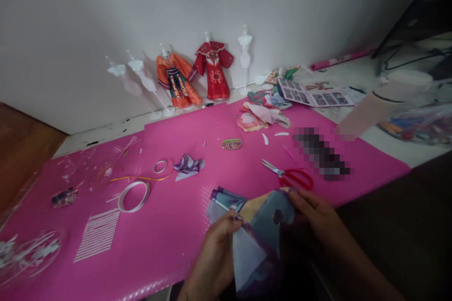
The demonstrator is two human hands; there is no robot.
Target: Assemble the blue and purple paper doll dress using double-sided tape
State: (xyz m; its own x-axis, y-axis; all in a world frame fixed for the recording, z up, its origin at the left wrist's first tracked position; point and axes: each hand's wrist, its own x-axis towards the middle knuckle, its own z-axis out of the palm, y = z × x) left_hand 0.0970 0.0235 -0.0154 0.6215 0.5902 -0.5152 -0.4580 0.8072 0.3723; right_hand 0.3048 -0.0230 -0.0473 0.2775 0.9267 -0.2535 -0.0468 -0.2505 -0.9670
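Note:
Between my two hands, over the front edge of the pink sheet, hangs a blue, purple and cream piece of fabric (261,225). My left hand (221,240) pinches its left side between thumb and fingers. At the upper right corner, my right hand (310,207) grips the cloth with its fingers closed. A dark notch or hole shows near that corner. Just beyond my right hand lie scissors with red handles (289,176), blades spread apart. A small purple patterned cloth scrap (189,165) rests on the sheet further left.
Two rolls of tape (134,196) (160,166), a sheet of white beads (99,235) and plastic bags (31,251) lie left. Dressed mini mannequins (213,68) stand by the wall. Fabric pieces (261,115), an open booklet (312,96) and a pale tumbler (374,108) are at right.

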